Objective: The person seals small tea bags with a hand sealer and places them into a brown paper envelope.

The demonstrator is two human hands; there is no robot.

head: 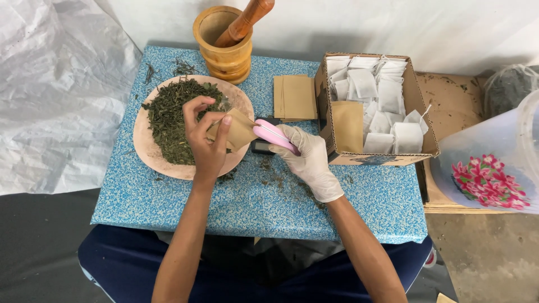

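Left hand (206, 140) fingers pinch small brown paper pouch (237, 130) above plate (147, 148) of dried herbs (171, 115); gloved right hand (306, 160) grips pink handheld sealer (274, 136) touching pouch edge.

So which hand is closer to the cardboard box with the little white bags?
Right. The gloved right hand holds a pink tool just beside the cardboard box; the bare left hand is farther off, over the plate of dried leaves.

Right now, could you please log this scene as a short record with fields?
Left hand: bare, pinching a small brown paper pouch over the plate.
Right hand: white glove, gripping a pink handheld sealer at the pouch's edge.
Plate: pink, holds dried green leaves.
Cardboard box: white sachets.
Behind: wooden mortar with pestle.
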